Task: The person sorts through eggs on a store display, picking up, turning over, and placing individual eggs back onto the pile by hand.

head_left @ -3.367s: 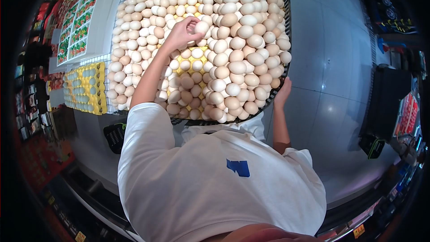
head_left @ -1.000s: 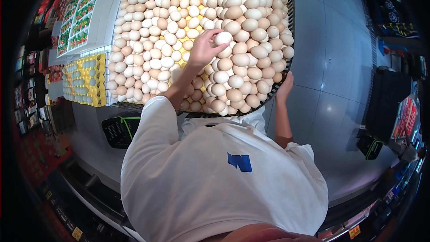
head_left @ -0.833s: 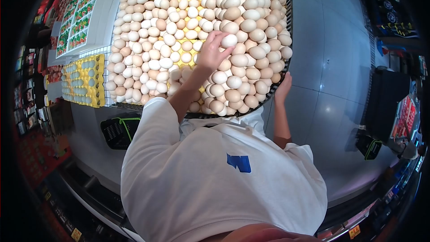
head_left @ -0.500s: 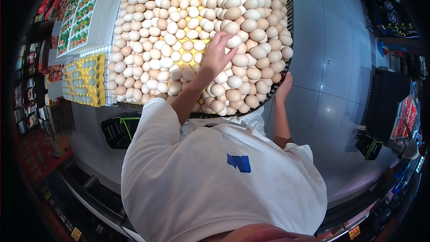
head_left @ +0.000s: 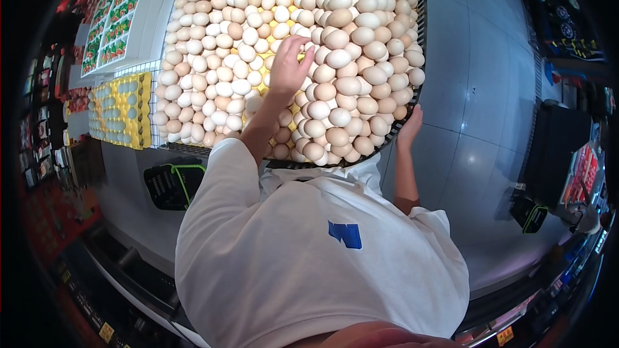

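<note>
My left hand (head_left: 290, 67) reaches over a large heap of eggs (head_left: 348, 86), brown and cream coloured. Its thumb and fingers are curved but apart, and I see no egg between them. Just right of the fingertips lies a pale egg (head_left: 338, 58) on the heap. Yellow egg trays (head_left: 280, 29) show through a gap beside the hand. My right hand (head_left: 410, 127) rests against the outside of the black basket rim (head_left: 401, 125) at the near right corner, fingers stretched out along it and partly hidden.
A yellow tray of pale eggs (head_left: 143, 113) stands to the left, below a white display box (head_left: 137, 29) with red and green packs. Black baskets with green trim (head_left: 173, 187) stand on the floor at left and right. Grey floor tiles (head_left: 445, 71) run along the right.
My left hand has moved left, away from the pale egg it was touching, which now lies on the heap. My right hand stays at the rim.
</note>
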### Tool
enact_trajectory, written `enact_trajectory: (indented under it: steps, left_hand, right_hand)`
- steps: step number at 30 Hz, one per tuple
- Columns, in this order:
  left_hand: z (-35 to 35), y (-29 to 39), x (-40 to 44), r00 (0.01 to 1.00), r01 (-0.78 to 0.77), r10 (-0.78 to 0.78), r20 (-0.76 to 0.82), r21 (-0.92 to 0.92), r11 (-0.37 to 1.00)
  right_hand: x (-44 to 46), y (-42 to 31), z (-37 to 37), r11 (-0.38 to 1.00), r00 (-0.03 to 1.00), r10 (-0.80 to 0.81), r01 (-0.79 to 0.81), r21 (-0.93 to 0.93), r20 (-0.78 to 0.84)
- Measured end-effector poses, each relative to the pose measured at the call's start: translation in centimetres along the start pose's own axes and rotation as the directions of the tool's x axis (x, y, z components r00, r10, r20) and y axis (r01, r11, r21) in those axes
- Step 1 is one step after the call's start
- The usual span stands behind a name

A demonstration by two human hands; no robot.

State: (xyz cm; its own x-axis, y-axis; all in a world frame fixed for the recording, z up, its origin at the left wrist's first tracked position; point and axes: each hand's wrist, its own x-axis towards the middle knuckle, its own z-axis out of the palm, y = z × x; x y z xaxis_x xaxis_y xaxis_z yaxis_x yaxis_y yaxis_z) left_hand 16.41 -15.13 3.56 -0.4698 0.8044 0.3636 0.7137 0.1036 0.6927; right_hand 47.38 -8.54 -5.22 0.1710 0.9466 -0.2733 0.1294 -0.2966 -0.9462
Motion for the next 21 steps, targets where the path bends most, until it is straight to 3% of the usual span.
enact_trajectory:
  steps: [3, 6, 10, 13, 19, 21]
  left_hand:
    - [-2.5, -4.9, 3.0, 0.994, -0.043, 0.075, -0.085, 0.331, 0.943]
    - [-3.9, -10.9, 5.6, 0.997, -0.051, 0.078, -0.017, 0.624, 0.78]
    - [-4.8, -14.0, 8.0, 0.99, -0.084, 0.001, 0.142, 0.58, 0.81]
    - [-5.2, -13.1, 9.5, 0.921, -0.043, -0.212, 0.327, 0.628, 0.777]
    - [-5.4, -12.8, 11.3, 0.865, -0.038, -0.305, 0.398, 0.659, 0.751]
    - [-5.4, -12.9, 11.2, 0.89, -0.001, -0.28, 0.36, 0.616, 0.788]
  right_hand:
    - [0.2, 0.4, -0.2, 1.0, 1.0, -0.027, 0.027, -0.016, 0.006]
    - [0.3, 0.7, -0.1, 0.999, 0.999, -0.041, 0.041, 0.005, 0.004]
    - [0.1, 0.3, -0.2, 0.998, 0.999, -0.044, 0.044, -0.054, -0.002]
    - [0.2, 0.6, -0.2, 0.998, 0.999, -0.047, 0.047, -0.041, -0.001]
    - [0.1, 0.4, -0.2, 1.0, 1.0, -0.018, 0.018, -0.011, -0.01]
    - [0.1, 0.4, -0.3, 0.996, 0.998, -0.068, 0.069, -0.052, 0.013]
